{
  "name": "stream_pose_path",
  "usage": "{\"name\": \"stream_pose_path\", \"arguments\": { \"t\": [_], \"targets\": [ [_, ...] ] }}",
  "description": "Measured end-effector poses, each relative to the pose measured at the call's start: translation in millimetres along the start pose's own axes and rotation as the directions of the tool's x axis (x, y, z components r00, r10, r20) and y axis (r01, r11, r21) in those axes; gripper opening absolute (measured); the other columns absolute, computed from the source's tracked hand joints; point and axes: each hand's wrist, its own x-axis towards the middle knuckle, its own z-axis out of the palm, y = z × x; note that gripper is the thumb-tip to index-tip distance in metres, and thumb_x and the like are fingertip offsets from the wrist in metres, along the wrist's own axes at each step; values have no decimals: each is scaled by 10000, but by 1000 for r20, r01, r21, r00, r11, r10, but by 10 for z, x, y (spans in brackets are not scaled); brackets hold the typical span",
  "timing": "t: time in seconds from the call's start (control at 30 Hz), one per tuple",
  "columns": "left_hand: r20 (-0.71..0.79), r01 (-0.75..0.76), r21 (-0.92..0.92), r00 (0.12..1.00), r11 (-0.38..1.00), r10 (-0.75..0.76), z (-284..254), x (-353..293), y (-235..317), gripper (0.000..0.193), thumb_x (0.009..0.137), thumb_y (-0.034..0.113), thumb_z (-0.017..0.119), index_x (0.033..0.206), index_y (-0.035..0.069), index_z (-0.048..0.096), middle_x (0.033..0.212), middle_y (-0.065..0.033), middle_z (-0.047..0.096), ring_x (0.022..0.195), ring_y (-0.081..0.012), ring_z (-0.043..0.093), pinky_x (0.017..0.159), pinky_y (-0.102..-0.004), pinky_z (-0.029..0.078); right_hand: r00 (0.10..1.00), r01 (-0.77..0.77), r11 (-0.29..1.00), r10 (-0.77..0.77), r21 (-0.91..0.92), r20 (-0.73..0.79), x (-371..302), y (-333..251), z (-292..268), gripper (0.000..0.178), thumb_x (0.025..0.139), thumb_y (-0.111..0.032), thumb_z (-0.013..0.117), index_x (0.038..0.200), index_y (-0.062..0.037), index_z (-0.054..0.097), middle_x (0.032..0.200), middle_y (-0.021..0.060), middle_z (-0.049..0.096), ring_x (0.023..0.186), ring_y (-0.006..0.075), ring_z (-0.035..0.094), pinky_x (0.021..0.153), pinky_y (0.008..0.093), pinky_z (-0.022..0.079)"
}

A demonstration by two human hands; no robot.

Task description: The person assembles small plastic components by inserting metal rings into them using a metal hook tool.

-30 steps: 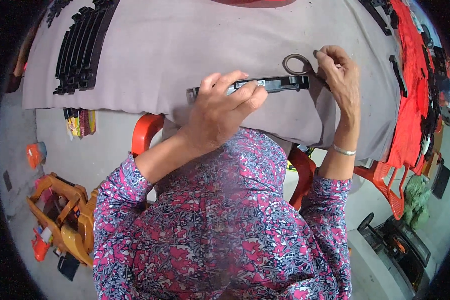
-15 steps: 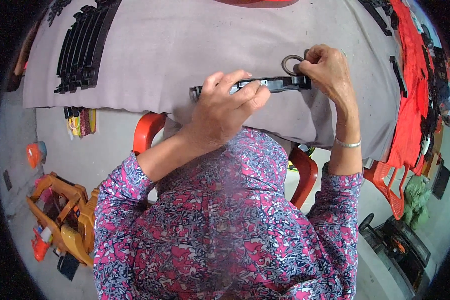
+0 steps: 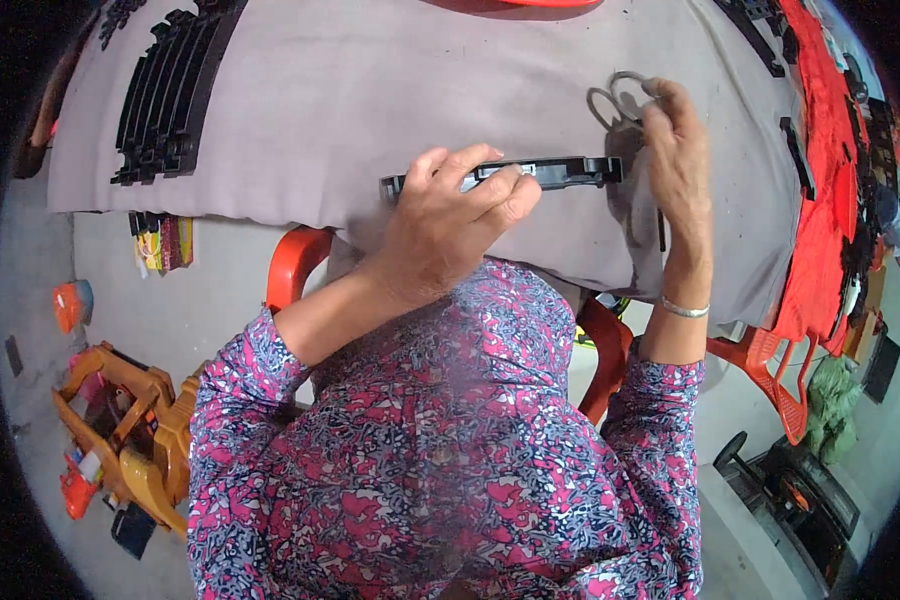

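A long black plastic piece (image 3: 570, 172), with a pale part along it, lies crosswise near the table's front edge. Around its left half my left hand (image 3: 455, 210) is closed, thumb and fingers gripping it from above. Beyond its right end, my right hand (image 3: 678, 150) is closed on a pair of scissors. Two dark ring handles of the scissors (image 3: 603, 108) stick out past the fingertips. Their middle is hidden by the hand, and a thin dark blade-like tip shows below the palm.
Several black slatted pieces (image 3: 170, 100) lie in a row at the far left of the grey cloth (image 3: 370, 80). A red rounded object (image 3: 545, 3) sits at the back edge. Another black strip (image 3: 797, 158) lies at the right, beside red cloth (image 3: 820, 250).
My right hand has drawn away from the black piece's right end, and the scissors' rings have shifted up and right with it. My left hand keeps its grip on the piece.
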Motion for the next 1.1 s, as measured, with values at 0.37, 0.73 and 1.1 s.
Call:
{"name": "stream_pose_path", "arguments": {
  "t": [0.37, 0.73, 1.1],
  "targets": [
    [24, 18, -64, 1000, 998, -16, -52, 8, 1, 474, 737, 82, 635, 1198, 181, 594, 1222, 23, 601, 1160, -236, 544, 878, -443, 387, 978, -18, 129, -203, 991, 44, -37, -870, -333, 269, 998, -324, 516, 837, -110, 488, 614, -32, 336, 498, 83, 218, 475, 267, 201],
    [2, 21, -56, 1000, 998, -21, -49, 2, 20, 421, 751, 148, 597, 1168, 173, 643, 1200, 28, 595, 1159, -219, 529, 891, -425, 374, 958, -68, -13, -281, 998, 62, -195, -784, 245, 429, 981, -423, 516, 711, -124, 369, 571, -54, 256, 468, 80, 205, 461, 274, 203],
    [0, 28, -19, 1000, 999, -28, -43, 52, 45, 392, 751, 186, 616, 1141, 187, 654, 1139, 49, 613, 1107, -218, 555, 861, -398, 399, 968, -121, -20, -223, 992, 113, -264, -735, 216, 470, 972, -453, 527, 650, -156, 356, 505, -57, 230, 453, 103, 166, 465, 284, 183]
  ]
}}
